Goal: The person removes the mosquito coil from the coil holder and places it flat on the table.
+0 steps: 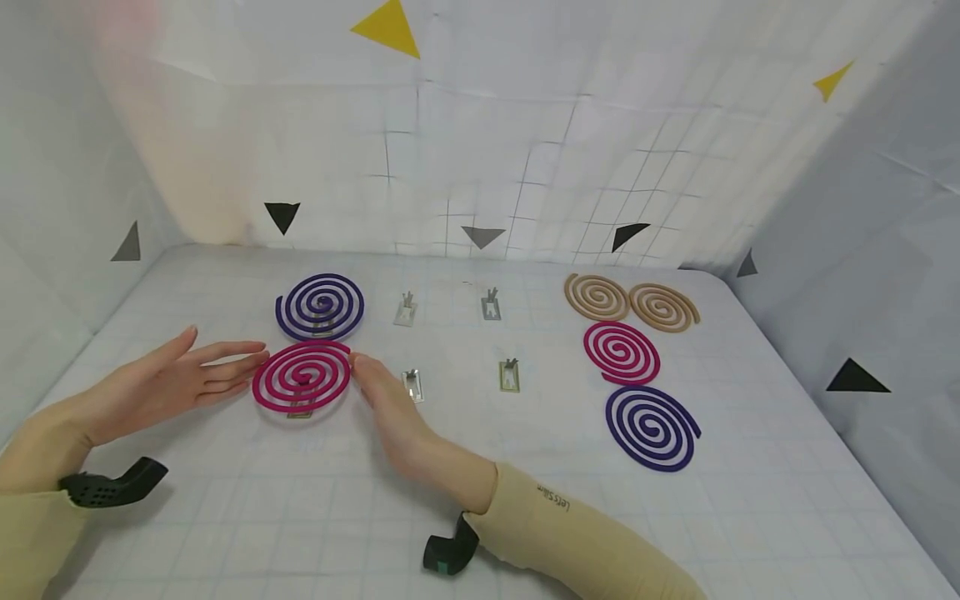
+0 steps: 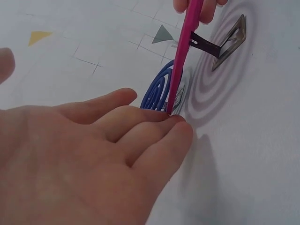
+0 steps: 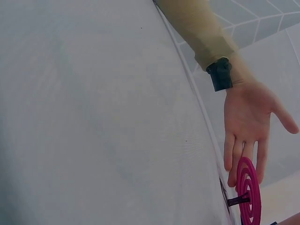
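Observation:
A pink mosquito coil sits raised on a small metal stand, front left on the table. My left hand, palm up with straight fingers, touches its left rim with the fingertips. On the opposite rim, the fingertips of my right hand meet the coil, fingers extended. Just behind, a dark blue coil rests on another stand, close to the pink one. The right wrist view catches the left hand beside the pink coil, which stands clear of the table on its stand's upright tab.
Several bare metal stands lie mid-table, one of them a silver stand near my right hand. To the right lie two tan coils, a pink coil and a dark blue coil. White sheeting walls the table.

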Demonstrator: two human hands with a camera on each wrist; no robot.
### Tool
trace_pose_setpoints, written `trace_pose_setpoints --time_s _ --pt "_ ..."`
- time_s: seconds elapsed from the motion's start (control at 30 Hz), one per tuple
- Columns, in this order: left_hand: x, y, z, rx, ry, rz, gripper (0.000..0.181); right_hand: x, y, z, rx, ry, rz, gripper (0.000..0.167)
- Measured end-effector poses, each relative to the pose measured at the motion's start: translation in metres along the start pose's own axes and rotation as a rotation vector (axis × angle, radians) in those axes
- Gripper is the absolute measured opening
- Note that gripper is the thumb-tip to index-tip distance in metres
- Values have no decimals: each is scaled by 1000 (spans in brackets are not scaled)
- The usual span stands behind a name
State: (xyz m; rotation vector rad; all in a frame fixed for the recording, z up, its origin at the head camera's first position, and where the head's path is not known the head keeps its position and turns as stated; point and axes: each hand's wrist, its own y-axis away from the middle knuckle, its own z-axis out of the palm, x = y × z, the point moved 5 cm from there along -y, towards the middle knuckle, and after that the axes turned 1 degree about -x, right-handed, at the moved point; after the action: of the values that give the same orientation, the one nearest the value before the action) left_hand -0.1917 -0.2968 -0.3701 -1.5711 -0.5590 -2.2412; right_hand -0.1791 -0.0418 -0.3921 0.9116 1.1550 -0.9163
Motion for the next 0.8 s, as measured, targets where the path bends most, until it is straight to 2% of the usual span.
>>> trace_pose_setpoints --time_s 0.13,0.37,0.6,0.8 --pt "0 1 -1 6 -14 -5 65 -2 1 0 11 19 4 54" --pt "2 5 -1 -2 33 2 64 1 1 -1 14 28 17 55" --pt "1 8 -3 36 -33 -40 64 2 1 -2 18 24 26 55" --pt "1 7 0 -24 1 -15 66 2 1 -1 15 38 12 54"
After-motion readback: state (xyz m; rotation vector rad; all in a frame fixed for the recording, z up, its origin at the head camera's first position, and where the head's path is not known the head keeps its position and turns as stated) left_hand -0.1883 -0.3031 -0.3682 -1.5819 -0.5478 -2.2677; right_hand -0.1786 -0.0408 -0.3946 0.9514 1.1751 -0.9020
